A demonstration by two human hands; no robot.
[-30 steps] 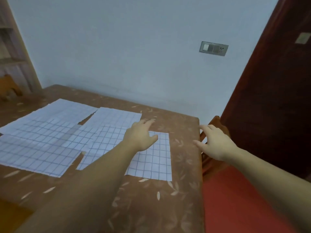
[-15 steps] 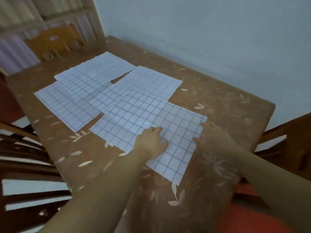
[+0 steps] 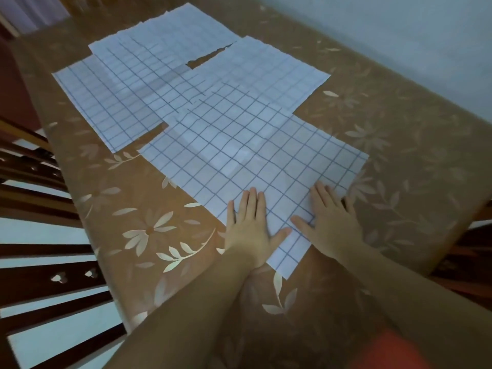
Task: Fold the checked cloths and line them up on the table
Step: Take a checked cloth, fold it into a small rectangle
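Several white cloths with blue checks lie flat and overlapping on the brown table (image 3: 399, 161). The nearest cloth (image 3: 247, 155) reaches almost to me. My left hand (image 3: 249, 222) lies flat on its near corner, fingers straight and spread. My right hand (image 3: 330, 211) presses flat on the same cloth's right near edge, its little finger over the edge onto the table. Another cloth (image 3: 263, 70) lies behind it, one (image 3: 106, 102) to the left, and one (image 3: 165, 35) at the far end. All are unfolded.
The table wears a brown cover with pale flower prints. Dark wooden chair backs (image 3: 32, 187) stand along its left side. A pale wall (image 3: 399, 27) runs behind the table on the right. Something red (image 3: 386, 352) shows at the bottom right.
The view has tilted down and closer to the table. Both hands have come down flat onto the near corner of the nearest cloth; the right hand moved from the table edge onto it.
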